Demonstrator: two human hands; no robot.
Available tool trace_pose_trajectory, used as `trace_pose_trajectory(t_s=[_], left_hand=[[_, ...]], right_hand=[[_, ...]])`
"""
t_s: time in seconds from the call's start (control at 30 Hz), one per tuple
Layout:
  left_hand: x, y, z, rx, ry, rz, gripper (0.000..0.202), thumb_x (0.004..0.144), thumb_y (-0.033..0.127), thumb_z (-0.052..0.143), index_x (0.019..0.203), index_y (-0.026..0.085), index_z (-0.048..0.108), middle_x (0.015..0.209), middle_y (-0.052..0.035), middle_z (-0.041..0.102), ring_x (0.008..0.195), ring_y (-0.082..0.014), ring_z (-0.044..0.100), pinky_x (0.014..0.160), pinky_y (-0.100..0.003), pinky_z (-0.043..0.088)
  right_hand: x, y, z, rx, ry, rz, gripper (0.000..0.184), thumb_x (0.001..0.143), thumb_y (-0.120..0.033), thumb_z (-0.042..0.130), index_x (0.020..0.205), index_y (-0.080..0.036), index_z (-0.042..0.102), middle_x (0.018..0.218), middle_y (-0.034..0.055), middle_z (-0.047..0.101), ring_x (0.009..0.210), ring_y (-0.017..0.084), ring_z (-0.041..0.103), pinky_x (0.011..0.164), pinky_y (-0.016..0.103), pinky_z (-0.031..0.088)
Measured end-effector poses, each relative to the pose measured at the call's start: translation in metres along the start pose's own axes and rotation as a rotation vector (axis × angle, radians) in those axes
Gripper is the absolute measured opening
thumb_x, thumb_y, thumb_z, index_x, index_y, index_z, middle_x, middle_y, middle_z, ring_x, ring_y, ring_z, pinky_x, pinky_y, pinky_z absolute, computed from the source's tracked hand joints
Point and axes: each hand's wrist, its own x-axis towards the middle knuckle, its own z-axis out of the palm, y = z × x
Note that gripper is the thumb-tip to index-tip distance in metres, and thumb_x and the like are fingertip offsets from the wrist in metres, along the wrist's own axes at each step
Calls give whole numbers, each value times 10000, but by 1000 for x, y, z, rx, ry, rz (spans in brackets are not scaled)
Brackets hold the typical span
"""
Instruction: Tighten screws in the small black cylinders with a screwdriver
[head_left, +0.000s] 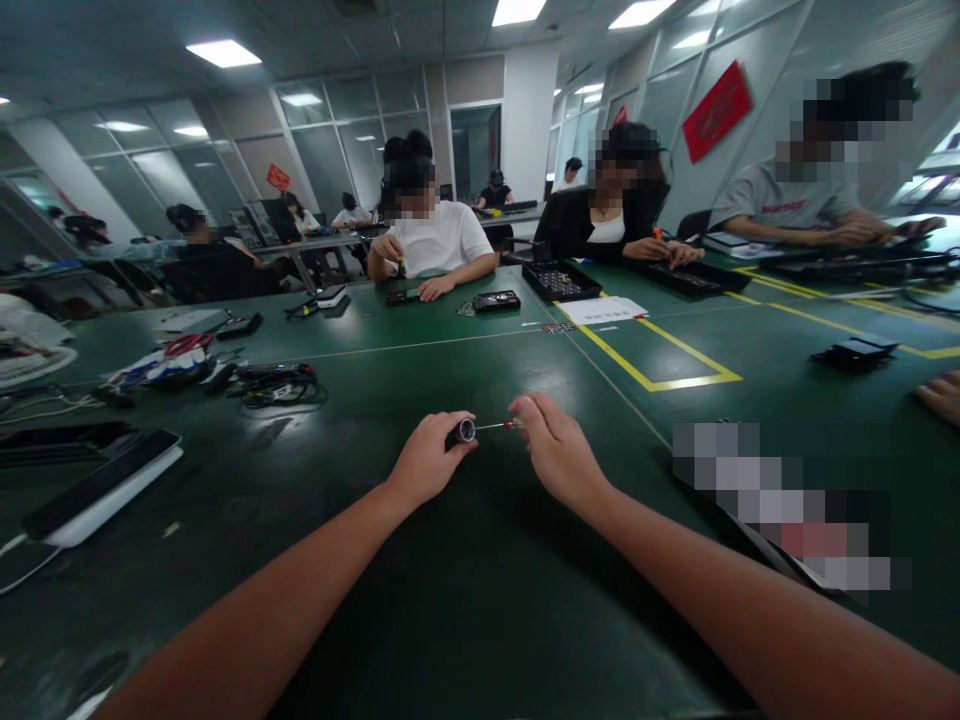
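Observation:
Between the fingers and thumb of my left hand (pixel 429 455) is a small black cylindrical part (pixel 466 431), its round, silvery-rimmed end turned towards me. My right hand (pixel 559 450) is closed around a screwdriver (pixel 495 427) with a thin metal shaft and a reddish handle, mostly hidden by the fingers. The shaft points left, and its tip meets the side of the black part; whether it sits in a screw I cannot tell. Both hands are held just above the green table (pixel 450 600).
Tangled black cables (pixel 277 385) and a long black-and-white device (pixel 105 490) lie to the left. A partly blurred flat item (pixel 780 510) lies on the right. Across the table, co-workers handle parts beside a black tray (pixel 561 280); yellow tape (pixel 690 382) marks the surface.

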Motion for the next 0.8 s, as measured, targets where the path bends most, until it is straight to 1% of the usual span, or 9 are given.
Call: trace_pose_trajectory(t_s=[0.13, 0.23, 0.3, 0.37, 0.43, 0.5, 0.6, 0.7, 0.8], left_hand=[[0, 0, 0, 7, 10, -3, 322, 884, 204, 686, 1201, 233, 636, 1081, -31, 684, 1011, -235, 591, 903, -390, 462], [-1, 1, -1, 5, 12, -10, 312, 884, 206, 686, 1191, 229, 637, 1076, -32, 684, 1007, -237, 591, 901, -391, 462], [-1, 3, -2, 6, 11, 1, 312, 889, 215, 680, 1197, 228, 633, 1072, -34, 682, 1004, -237, 588, 894, -391, 466], [-1, 5, -3, 21, 1, 47, 312, 902, 228, 664, 1212, 230, 626, 1077, -39, 678, 1006, -236, 583, 896, -393, 469], [1, 5, -5, 51, -9, 96, 318, 914, 237, 646, 1231, 234, 619, 1101, -47, 674, 1025, -237, 578, 920, -405, 464], [2, 3, -6, 76, -16, 94, 323, 916, 243, 640, 1238, 234, 618, 1117, -54, 673, 1041, -243, 575, 935, -417, 462], [3, -1, -6, 79, -31, 29, 319, 913, 258, 643, 1230, 234, 626, 1112, -56, 673, 1041, -252, 578, 922, -422, 470], [2, -2, -6, 72, -44, 21, 328, 906, 265, 650, 1232, 236, 626, 1083, -55, 672, 1018, -252, 583, 903, -416, 475], [2, 0, -6, 64, -51, 12, 304, 897, 258, 660, 1199, 237, 637, 1052, -47, 669, 992, -248, 587, 870, -401, 477]], right_hand=[[2, 4, 2, 151, 33, 25, 190, 949, -360, 475, 1082, -246, 547, 888, 14, 649, 749, 185, 576, 711, 335, 444], [5, 6, 5, 244, 51, 11, 193, 927, -400, 540, 979, -222, 595, 864, 24, 651, 770, 183, 581, 748, 339, 459], [8, 8, 7, 323, 75, 59, 242, 911, -446, 574, 922, -212, 633, 805, 24, 643, 739, 181, 578, 727, 338, 471], [11, 11, 9, 488, 127, 182, 273, 887, -477, 599, 886, -208, 645, 758, 21, 627, 695, 175, 574, 684, 334, 491], [15, 15, 9, 689, 167, 383, 278, 872, -477, 604, 811, -206, 619, 673, 8, 574, 599, 159, 535, 620, 334, 508], [17, 18, 8, 755, 206, 492, 266, 868, -447, 604, 740, -215, 583, 600, -18, 502, 516, 138, 469, 563, 325, 502], [18, 19, 6, 700, 269, 446, 236, 872, -427, 595, 749, -226, 580, 621, -19, 507, 524, 141, 472, 545, 312, 493], [16, 17, 6, 591, 274, 353, 241, 863, -460, 600, 802, -228, 602, 678, -1, 562, 587, 161, 528, 559, 314, 500], [15, 17, 7, 549, 289, 322, 260, 860, -481, 602, 823, -224, 613, 697, 6, 585, 607, 162, 546, 559, 308, 495]])
